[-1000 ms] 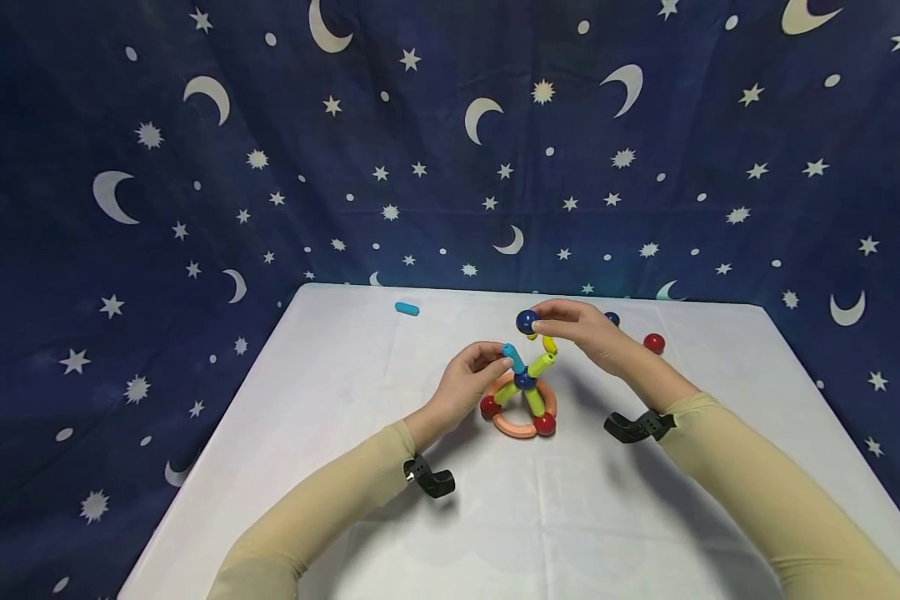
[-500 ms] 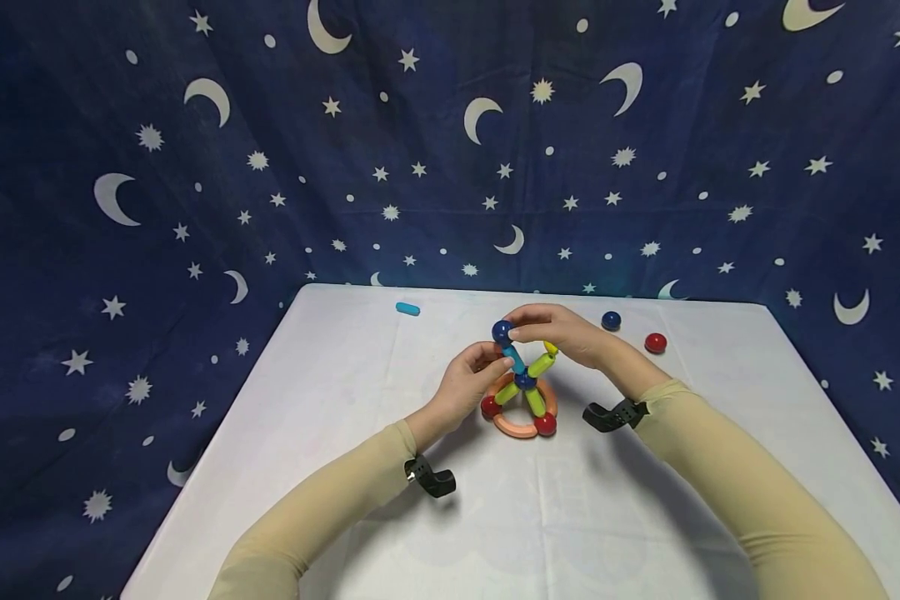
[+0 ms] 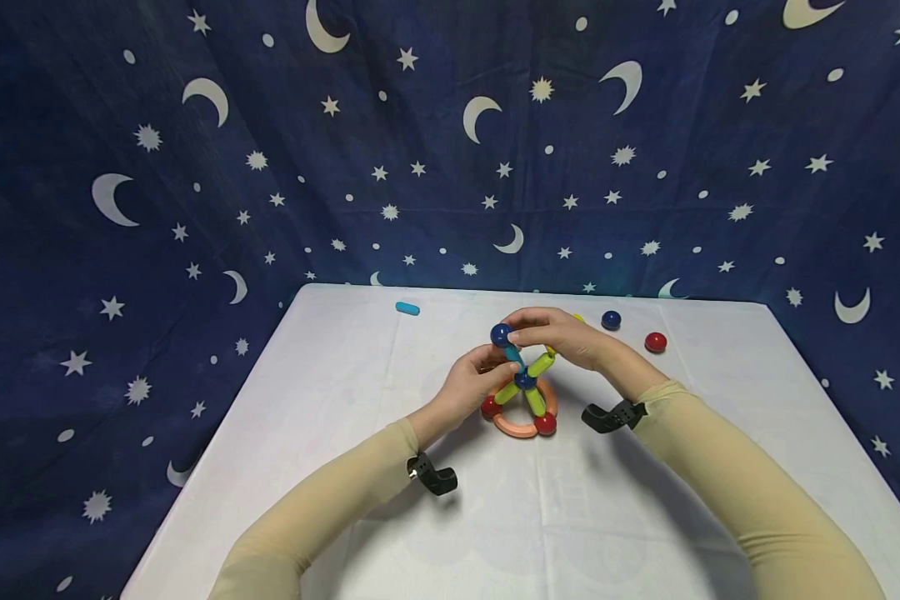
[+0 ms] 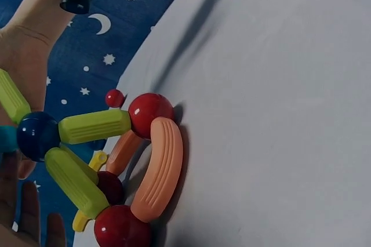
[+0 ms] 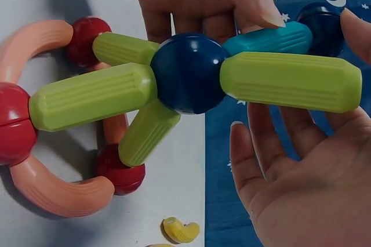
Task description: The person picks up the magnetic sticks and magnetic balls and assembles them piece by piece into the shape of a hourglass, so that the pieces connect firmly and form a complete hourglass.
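A magnetic building-toy structure stands on the table: curved orange rods [image 4: 160,171] and red balls [image 5: 14,124] make a ring. Lime green rods [image 5: 95,96] rise from it to a dark blue ball [image 5: 190,73]. From that ball a light blue rod [image 5: 269,39] and another lime rod [image 5: 290,82] point upward. My left hand [image 3: 471,385] pinches the light blue rod, thumb in front, other fingers behind. At this rod's upper end sits a second dark blue ball [image 3: 501,335], pinched by my right hand [image 3: 558,335]. The right palm faces the structure, with several fingers extended beneath the lime rod.
Yellow curved pieces [image 5: 181,231] lie behind the structure, partly hidden by my right hand. A loose blue ball [image 3: 611,320] and red ball [image 3: 656,342] rest at the back right. A light blue rod [image 3: 407,308] lies at the back left, near the starry curtain [image 3: 390,150].
My right hand has moved left with the dark blue ball, bringing it onto the light blue rod's upper end. My left thumb has slid slightly lower along the rod.
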{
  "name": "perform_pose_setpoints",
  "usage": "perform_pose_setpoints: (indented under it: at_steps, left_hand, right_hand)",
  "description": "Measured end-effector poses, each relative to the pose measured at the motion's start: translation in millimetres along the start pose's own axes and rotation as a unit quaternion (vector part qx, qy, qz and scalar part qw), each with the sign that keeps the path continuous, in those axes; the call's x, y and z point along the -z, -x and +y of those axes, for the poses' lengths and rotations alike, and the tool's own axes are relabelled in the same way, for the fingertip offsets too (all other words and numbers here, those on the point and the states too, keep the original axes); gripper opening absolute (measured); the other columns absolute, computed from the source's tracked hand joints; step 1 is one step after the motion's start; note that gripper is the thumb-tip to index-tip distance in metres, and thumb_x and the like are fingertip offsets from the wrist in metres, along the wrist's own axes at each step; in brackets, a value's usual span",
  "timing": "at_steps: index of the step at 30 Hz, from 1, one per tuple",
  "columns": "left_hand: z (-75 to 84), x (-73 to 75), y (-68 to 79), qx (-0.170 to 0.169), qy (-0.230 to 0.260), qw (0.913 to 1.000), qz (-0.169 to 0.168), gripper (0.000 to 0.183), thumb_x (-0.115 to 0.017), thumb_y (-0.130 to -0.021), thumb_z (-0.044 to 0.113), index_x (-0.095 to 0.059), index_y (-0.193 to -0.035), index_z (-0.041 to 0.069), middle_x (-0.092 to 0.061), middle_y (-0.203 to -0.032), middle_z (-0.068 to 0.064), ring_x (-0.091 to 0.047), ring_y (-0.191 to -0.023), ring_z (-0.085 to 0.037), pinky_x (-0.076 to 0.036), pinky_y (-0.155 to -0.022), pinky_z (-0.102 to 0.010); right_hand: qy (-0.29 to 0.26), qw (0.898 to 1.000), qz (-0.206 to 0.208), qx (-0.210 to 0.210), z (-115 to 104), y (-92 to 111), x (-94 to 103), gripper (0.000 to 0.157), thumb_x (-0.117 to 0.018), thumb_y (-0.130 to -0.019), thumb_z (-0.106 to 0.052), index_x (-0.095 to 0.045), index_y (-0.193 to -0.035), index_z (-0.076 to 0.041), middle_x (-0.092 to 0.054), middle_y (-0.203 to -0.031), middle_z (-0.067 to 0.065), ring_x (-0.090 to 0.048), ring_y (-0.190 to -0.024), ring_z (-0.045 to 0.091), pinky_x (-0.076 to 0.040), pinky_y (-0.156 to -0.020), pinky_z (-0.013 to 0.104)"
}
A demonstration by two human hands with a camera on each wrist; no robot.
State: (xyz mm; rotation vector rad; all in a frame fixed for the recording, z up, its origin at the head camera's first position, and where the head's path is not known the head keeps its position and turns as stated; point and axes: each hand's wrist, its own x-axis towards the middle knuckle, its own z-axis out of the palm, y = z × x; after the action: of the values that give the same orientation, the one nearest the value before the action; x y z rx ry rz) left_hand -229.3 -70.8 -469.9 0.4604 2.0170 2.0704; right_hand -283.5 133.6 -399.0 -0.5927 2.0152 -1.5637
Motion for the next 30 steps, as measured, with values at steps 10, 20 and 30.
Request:
perform_pose_setpoints:
  at_steps: [10, 20, 30]
  left_hand:
    - [-3.1, -6.4, -8.1, 0.003, -0.061, 0.9964, -0.058, 0.035, -0.074, -0.097, 0.027, -0.070, -0.130, 0.017, -0.068, -0.129, 0.001, -0.062, -0.116, -0.018, -0.049, -0.097, -0.035]
    - [-4.2, -14.6, -11.5, 0.015, -0.074, 0.9955, -0.058, 0.030, -0.076, -0.095, 0.027, -0.072, -0.123, 0.016, -0.070, -0.116, 0.003, -0.064, -0.108, -0.012, -0.048, -0.094, -0.033]
    - [-4.7, -17.0, -12.4, 0.016, -0.090, 0.9941, -0.058, 0.029, -0.074, -0.097, 0.030, -0.072, -0.120, 0.014, -0.070, -0.110, 0.002, -0.063, -0.101, -0.013, -0.048, -0.089, -0.030]
  right_hand:
    - [-0.015, 0.999, 0.039, 0.025, 1.1, 13.1, 10.5, 0.042, -0.057, -0.103, -0.024, -0.060, -0.137, 0.001, -0.062, -0.135, 0.011, -0.052, -0.130, 0.030, -0.033, -0.114, 0.058]
    - [-0.081, 0.957, 0.276, 0.048, 19.1, 59.6, 71.1, 0.032, -0.063, -0.104, -0.026, -0.067, -0.127, -0.004, -0.072, -0.116, -0.001, -0.064, -0.110, 0.015, -0.051, -0.095, 0.028]
    - [0.063, 0.890, 0.449, -0.043, 77.2, 109.6, 116.9, 0.046, -0.057, -0.105, -0.036, -0.060, -0.138, -0.004, -0.063, -0.108, -0.016, -0.055, -0.102, 0.002, -0.045, -0.085, 0.021]
